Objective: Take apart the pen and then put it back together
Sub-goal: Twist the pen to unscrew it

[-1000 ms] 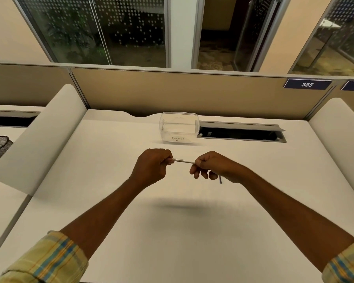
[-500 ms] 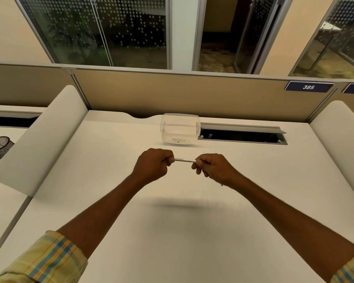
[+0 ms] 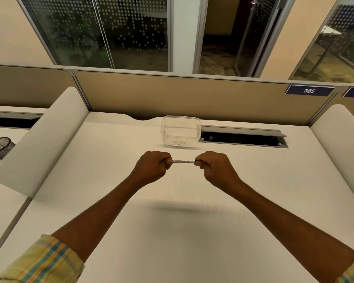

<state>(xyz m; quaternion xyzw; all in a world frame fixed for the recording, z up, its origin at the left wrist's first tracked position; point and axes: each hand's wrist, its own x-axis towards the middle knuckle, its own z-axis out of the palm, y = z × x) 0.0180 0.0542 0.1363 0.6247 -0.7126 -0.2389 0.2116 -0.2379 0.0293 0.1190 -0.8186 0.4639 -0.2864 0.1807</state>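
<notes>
While both fists curl tight round its two ends, the pen (image 3: 183,161) hangs level above the desk (image 3: 114,193), only a short white stretch showing between the left hand (image 3: 152,168) and the right hand (image 3: 215,168). If the ends part with a jerk, a small inner piece could fly off, perhaps toward the open slot (image 3: 241,138) beside the far tub (image 3: 180,131).
</notes>
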